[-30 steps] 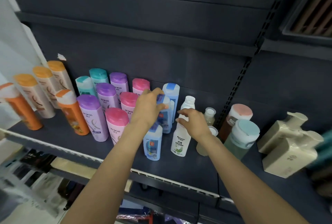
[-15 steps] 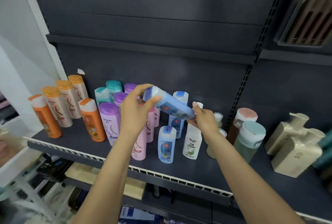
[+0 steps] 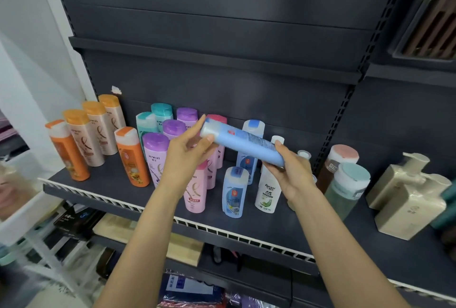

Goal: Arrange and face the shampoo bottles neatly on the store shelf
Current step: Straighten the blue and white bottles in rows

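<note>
- Above the dark shelf [image 3: 259, 221] — a blue bottle [image 3: 243, 143], upright a second ago, now lies tilted in mid-air, lifted for re-facing.
- Left hand [image 3: 183, 159] pinches its cap end; right hand [image 3: 287, 172] grips its base.
- Behind it, coloured bottles [image 3: 158, 159] stand in rows against dark back panels.

We face a dark grey back panel [image 3: 222, 6] of metal store shelving, with slotted uprights [image 3: 345, 110] running up its right side. An upper shelf [image 3: 209, 57] juts out above. A white wire rail [image 3: 222, 231] edges the shelf front below. To our left stands a white wall [image 3: 27, 43] and a white rack [image 3: 32, 211]. At top right, a brown slatted panel [image 3: 434, 26] shows. Light is even and soft.
</note>
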